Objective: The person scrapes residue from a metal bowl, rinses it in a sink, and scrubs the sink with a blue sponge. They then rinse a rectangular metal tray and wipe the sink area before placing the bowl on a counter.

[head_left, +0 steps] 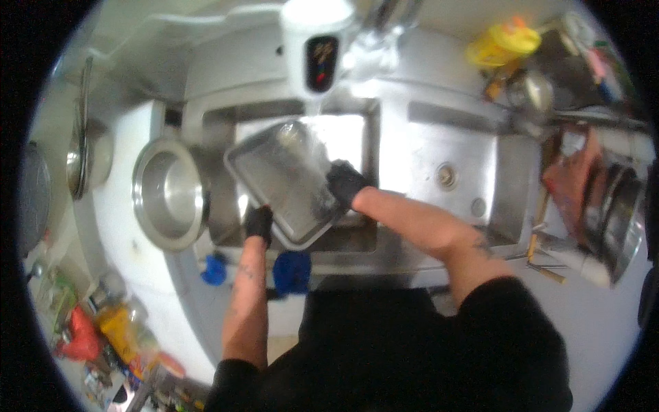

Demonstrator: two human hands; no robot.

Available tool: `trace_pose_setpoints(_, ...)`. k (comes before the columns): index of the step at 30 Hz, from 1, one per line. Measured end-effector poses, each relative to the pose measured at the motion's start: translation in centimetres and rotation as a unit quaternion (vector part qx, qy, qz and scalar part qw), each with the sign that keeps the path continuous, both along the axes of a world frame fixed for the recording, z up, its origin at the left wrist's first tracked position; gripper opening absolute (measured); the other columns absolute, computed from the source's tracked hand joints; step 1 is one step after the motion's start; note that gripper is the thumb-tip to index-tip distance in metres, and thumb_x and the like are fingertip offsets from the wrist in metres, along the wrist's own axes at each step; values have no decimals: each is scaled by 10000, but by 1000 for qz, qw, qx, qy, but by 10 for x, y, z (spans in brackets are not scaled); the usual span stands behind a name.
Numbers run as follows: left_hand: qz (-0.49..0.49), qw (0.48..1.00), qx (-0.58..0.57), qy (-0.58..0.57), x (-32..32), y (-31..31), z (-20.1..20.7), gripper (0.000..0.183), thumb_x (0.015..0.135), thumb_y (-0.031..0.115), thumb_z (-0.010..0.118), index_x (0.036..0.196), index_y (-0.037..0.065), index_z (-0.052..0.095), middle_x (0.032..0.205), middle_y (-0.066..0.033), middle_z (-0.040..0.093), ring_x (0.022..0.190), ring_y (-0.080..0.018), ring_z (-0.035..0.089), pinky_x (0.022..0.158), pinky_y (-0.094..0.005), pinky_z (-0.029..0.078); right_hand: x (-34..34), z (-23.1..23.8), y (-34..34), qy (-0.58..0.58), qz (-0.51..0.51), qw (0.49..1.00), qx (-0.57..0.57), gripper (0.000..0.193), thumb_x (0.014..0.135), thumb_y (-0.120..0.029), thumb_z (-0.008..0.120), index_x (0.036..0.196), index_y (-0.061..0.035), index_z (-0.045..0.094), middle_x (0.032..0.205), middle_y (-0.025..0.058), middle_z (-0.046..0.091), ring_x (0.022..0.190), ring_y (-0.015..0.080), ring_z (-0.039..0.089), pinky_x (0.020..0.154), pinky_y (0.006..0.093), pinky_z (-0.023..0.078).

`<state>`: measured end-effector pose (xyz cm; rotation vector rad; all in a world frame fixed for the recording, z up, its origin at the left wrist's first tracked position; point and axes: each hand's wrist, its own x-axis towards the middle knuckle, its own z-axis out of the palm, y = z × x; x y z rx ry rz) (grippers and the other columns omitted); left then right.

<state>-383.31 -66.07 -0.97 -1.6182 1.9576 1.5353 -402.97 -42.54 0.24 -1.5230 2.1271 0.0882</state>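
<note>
Pan [285, 182], rectangular, apparently mid-rinse under running faucet [317, 48]; left hand [259, 223] clenches rim, right hand [347, 182] at right edge, closure unclear; next likely calls for draining.

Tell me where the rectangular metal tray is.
In the head view, the metal tray is over the left sink basin, below the white faucet, between the left hand and the right hand.

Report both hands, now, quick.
Left hand: closed on the near-left rim of the metal tray.
Right hand: at the tray's right side; whether it grips cannot be told.
</note>
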Motion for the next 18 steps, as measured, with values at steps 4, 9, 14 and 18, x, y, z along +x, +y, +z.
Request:
trace_pose_setpoints(4,26,995,89,-36,-5,-5,0,298,961,282,629,1077,15,691,880,-105,682,754,-208,629,669,-370,499,-68,17,-5,-43,-273,961,-25,244,890,-127,540,1019,-96,745,1132,143,679,1126,265,614,1009,403,451)
trace_pose_setpoints(9,-28,986,161,-17,10,3,-5,521,914,401,709,1269,30,622,1150,-104,668,983,-247,603,888,-366,477,-180,76,78,158,-254,919,-255,202,874,-193,599,982,-96,740,1035,176,710,978,327,667,927,417,510)
trace_pose_setpoints(14,32,960,277,-3,20,23,-43,512,952,432,663,1151,-40,664,1123,-183,689,1000,-265,611,908,-380,467,-257,120,113,311,-310,838,-323,271,940,-196,520,1041,-95,750,1150,147,711,1040,335,670,937,420,517)
trace_pose_setpoints(18,-263,949,160,67,18,23,-62,347,954,317,620,1088,4,688,1046,-224,698,969,-294,654,914,-391,488,-186,127,91,167,-273,841,-436,279,919,-144,545,1136,-113,717,1174,130,700,1075,311,648,974,408,494)
